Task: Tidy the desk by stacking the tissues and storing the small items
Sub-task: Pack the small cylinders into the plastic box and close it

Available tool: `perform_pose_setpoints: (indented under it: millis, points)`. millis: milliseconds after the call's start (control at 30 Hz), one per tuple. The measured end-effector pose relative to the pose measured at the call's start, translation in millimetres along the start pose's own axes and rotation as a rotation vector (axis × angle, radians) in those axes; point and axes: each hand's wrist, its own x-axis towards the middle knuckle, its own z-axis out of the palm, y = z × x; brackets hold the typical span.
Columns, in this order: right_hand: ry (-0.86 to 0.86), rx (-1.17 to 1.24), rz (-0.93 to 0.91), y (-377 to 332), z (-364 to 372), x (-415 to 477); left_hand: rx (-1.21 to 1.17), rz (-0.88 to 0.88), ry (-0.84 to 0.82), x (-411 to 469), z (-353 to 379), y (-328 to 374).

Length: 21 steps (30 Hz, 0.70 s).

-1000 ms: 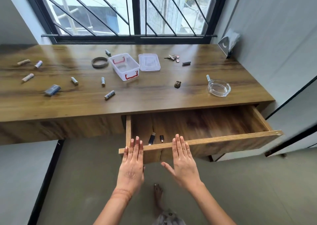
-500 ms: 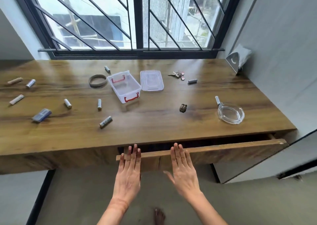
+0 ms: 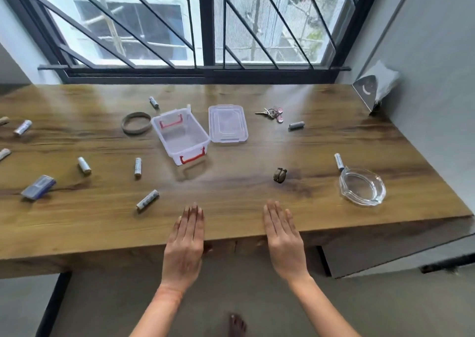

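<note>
A wooden desk is standing under a barred window, with grey walls to either side and a grey floor below. The left hand and the right hand are hovering flat over the near edge of the desk, fingers straight and together, palms down, gripping nothing; whether they are touching the wood cannot be told.

The clear storage box with red handles is sitting open near the middle of the desk. Just to the right of the box, its clear lid is lying flat. To the left of the box a brown ring-shaped band is lying, and behind the box one battery is resting. Further right of the box, beyond the lid, a bunch of keys and a small grey cylinder are lying. Nearer than the box and to its right, a small dark clip-like item is resting, and far right of the box a glass ashtray is sitting with a battery touching its rim. Left of the box, more batteries are lying scattered, along with a blue packet. In the far right corner a folded white tissue pack is leaning against the wall.
</note>
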Motion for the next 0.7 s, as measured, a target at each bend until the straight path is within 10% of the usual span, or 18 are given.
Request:
perform_pose_setpoints:
  millis: [300, 500, 700]
  points:
    - [-0.046, -0.013, 0.01, -0.7, -6.2, 1.7, -0.001, -0.038, -0.022, 9.1, -13.5, 5.9]
    - [-0.391, 0.116, 0.038, -0.3, -31.2, 10.9, -0.116, -0.08, -0.277, 12.9, -40.0, 16.2]
    - [-0.237, 0.281, 0.26, 14.4, -65.3, 6.2, -0.248, -0.077, -0.273, 26.7, -69.2, 70.3]
